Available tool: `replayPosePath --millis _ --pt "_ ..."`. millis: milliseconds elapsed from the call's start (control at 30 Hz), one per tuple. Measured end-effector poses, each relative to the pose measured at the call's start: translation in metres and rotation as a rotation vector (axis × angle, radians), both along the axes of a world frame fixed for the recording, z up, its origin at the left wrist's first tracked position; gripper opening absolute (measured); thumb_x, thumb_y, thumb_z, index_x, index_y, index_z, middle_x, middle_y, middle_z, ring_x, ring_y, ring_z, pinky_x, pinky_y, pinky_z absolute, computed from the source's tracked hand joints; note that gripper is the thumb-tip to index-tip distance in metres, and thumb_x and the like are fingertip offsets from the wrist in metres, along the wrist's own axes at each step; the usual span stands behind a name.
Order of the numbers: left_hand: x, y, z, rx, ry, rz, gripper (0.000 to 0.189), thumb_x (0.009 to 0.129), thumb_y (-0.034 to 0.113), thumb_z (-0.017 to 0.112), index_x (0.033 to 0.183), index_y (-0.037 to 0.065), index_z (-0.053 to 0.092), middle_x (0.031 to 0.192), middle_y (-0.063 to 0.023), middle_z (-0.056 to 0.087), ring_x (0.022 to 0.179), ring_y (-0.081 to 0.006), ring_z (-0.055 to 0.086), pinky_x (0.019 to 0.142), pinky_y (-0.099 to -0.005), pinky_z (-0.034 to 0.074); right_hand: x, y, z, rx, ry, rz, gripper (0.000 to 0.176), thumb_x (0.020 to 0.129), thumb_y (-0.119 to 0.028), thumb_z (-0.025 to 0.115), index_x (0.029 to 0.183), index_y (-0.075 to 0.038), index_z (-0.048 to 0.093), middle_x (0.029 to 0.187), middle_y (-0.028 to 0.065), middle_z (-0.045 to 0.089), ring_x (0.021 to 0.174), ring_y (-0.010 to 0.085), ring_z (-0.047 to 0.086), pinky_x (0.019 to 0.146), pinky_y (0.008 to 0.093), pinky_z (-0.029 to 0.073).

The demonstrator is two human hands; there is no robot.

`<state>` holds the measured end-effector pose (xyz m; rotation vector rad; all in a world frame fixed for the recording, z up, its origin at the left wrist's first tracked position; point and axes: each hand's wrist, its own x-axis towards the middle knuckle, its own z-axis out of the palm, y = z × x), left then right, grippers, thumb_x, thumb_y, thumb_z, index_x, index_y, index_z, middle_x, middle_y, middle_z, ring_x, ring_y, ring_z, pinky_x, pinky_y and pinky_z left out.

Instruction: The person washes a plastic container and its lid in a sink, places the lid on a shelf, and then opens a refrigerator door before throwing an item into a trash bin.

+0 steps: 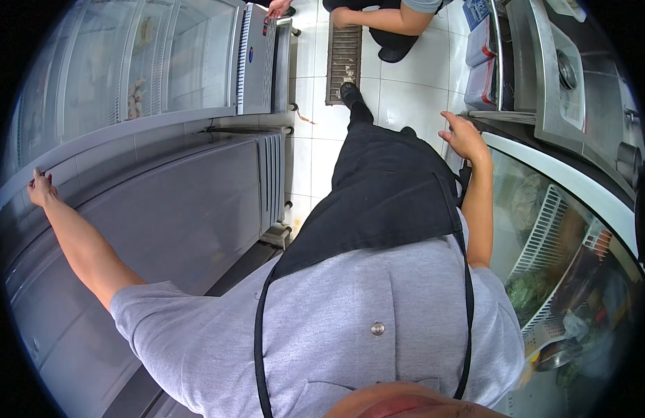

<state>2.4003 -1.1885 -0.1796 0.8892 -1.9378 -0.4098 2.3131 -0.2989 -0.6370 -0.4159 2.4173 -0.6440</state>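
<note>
My left hand (42, 189) reaches out to the far left, its fingers curled at the edge of a glass refrigerator door (65, 146). The grey frame of this door runs across the upper left, and shelves show faintly through the glass. My right hand (467, 138) hangs in the air to the right of my black apron (392, 188), fingers apart, holding nothing. Close beside it is the rounded white top edge of a glass-fronted display fridge (566, 174). Wire racks, leafy greens (531, 289) and a metal bowl (557, 355) are visible inside that fridge.
A person (399, 24) crouches ahead by a metal floor drain grate (343, 63); another hand (278, 8) shows at the top. A grey steel cabinet (176, 202) stands at left. Clear bins (481, 80) sit under the steel counter (545, 70) at right. White tiles (413, 90) cover the floor.
</note>
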Motion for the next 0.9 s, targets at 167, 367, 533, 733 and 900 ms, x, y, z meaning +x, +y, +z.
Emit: replayPosePath --millis 167,367,533,733,900 --pt "-0.002 0.008 -0.001 -0.001 0.003 0.026 0.032 0.083 0.013 0.066 0.101 -0.006 0.047 0.093 -0.0148 0.058 0.076 -0.0204 0.061 0.060 -0.0309 0.056 -0.003 -0.001 0.002 0.003 -0.016 0.000 0.046 0.084 -0.022 0.061 0.124 -0.007 0.046 0.112 0.0225 0.057 0.107 0.0383 0.052 0.090 0.0433 0.042" --pt "-0.002 0.005 -0.002 -0.037 -0.006 0.059 0.035 0.081 0.014 0.067 0.101 -0.008 0.049 0.090 -0.0154 0.060 0.075 -0.0211 0.062 0.059 -0.0315 0.057 -0.005 -0.001 0.001 -0.015 -0.007 0.001 0.046 0.083 -0.022 0.061 0.124 -0.006 0.046 0.111 0.0232 0.057 0.106 0.0385 0.052 0.090 0.0431 0.042" --pt "-0.002 0.009 -0.004 -0.067 0.004 0.061 0.036 0.081 0.016 0.067 0.101 -0.009 0.049 0.092 -0.0155 0.058 0.072 -0.0208 0.061 0.056 -0.0304 0.057 -0.006 0.000 0.003 -0.015 0.008 -0.001 0.045 0.083 -0.022 0.061 0.123 -0.006 0.047 0.111 0.0232 0.057 0.106 0.0385 0.052 0.090 0.0430 0.042" --pt "-0.002 0.017 -0.005 -0.095 0.002 0.066 0.037 0.081 0.014 0.066 0.102 -0.010 0.048 0.093 -0.0159 0.057 0.073 -0.0203 0.060 0.056 -0.0299 0.058 -0.006 0.003 -0.003 -0.022 0.037 0.009 0.046 0.083 -0.022 0.061 0.123 -0.006 0.046 0.111 0.0232 0.057 0.106 0.0384 0.053 0.090 0.0430 0.042" --pt "-0.003 0.023 -0.006 -0.084 0.007 0.063 0.037 0.081 0.016 0.066 0.100 -0.010 0.049 0.091 -0.0155 0.057 0.071 -0.0209 0.059 0.056 -0.0301 0.058 -0.007 0.002 -0.004 -0.017 0.012 0.008 0.046 0.083 -0.022 0.061 0.124 -0.006 0.046 0.111 0.0230 0.057 0.106 0.0385 0.053 0.089 0.0434 0.042"
